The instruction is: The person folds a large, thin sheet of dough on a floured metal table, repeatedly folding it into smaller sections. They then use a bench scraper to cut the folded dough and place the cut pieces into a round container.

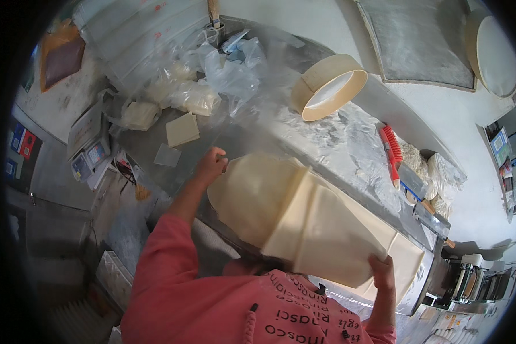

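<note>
A wide, thin dough sheet [258, 189] lies across the metal worktop in front of me, with a layer of it folded or lifted over towards the right. My right hand [382, 268] grips the right-hand edge of the upper layer, fingers wrapped over it. At the sheet's upper left edge is my left hand [215, 162], its fingers curled; whether they pinch the edge cannot be told. More dough sheet [395, 245] lies beneath, reaching to the worktop's right end. Square cut wrappers [182, 130] lie stacked beyond my left hand, beside a translucent square [167, 155].
A round wooden sieve [333, 88] stands on the floured worktop [339, 137]. A red brush [390, 155], a scraper [413, 182] and a cleaver [432, 221] line the right back edge. Plastic bags [232, 71] are heaped at the back left. A machine [473, 284] stands far right.
</note>
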Demonstrator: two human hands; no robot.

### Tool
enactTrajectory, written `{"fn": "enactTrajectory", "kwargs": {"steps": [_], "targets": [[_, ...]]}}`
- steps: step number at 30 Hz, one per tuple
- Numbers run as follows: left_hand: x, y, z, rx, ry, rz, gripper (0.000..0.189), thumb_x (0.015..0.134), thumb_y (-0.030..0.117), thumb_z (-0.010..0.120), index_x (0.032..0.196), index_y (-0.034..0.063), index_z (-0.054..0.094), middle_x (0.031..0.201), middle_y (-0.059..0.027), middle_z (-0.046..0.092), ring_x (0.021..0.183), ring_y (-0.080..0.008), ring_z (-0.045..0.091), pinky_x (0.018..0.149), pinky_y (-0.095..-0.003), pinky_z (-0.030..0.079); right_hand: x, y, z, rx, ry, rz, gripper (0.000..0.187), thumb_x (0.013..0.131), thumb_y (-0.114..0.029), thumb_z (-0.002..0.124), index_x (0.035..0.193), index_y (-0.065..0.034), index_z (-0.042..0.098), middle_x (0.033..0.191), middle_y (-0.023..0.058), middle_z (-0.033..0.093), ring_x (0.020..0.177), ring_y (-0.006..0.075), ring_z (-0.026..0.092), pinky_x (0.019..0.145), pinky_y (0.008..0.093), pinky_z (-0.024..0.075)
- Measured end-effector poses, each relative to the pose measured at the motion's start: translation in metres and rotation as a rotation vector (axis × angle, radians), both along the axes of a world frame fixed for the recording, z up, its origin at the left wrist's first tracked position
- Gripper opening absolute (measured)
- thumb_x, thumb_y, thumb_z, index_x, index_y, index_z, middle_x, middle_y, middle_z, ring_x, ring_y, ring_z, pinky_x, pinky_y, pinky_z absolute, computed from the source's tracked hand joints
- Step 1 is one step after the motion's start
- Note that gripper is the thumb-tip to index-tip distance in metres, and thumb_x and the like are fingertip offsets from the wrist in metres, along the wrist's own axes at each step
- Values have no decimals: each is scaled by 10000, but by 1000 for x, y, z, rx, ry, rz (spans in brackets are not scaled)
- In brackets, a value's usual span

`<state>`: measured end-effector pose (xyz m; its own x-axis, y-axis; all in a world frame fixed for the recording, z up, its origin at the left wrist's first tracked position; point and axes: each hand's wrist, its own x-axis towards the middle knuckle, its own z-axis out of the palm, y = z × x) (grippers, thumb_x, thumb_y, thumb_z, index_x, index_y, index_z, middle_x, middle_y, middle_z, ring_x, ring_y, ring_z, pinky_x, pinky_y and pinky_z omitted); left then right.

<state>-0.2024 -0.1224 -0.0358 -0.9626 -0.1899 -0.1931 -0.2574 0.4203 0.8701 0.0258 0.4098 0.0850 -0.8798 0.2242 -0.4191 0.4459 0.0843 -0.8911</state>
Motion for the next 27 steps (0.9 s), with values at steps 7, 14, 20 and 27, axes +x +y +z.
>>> {"fn": "enactTrajectory", "kwargs": {"steps": [7,14,20,27], "targets": [[29,63,-18,91,-107,-218,314,848,308,583,972,20,589,841,-106,645,799,-231,630,724,-354,486,50,108,-41,-116,-105,-181,445,851,-265,634,1167,36,553,1021,109,630,897,223,621,779,348,503],[34,92,-25,-319,45,-113,320,838,296,592,1020,35,624,979,-173,649,921,-320,620,816,-404,488,28,102,-46,-72,-177,-309,449,871,-343,634,1121,25,580,986,99,637,853,209,620,717,341,506],[14,99,-42,-293,-17,-110,326,827,307,596,1021,47,626,1010,-176,647,943,-354,610,831,-415,484,26,108,-11,140,213,-368,240,899,-232,603,972,-7,641,841,37,640,710,114,587,607,264,468],[27,114,-42,-28,-29,-134,351,924,328,547,1058,14,629,951,-79,659,870,-176,606,794,-326,463,94,190,-4,286,81,-480,330,890,-229,582,1083,37,613,885,54,643,727,137,595,624,280,475]]}}
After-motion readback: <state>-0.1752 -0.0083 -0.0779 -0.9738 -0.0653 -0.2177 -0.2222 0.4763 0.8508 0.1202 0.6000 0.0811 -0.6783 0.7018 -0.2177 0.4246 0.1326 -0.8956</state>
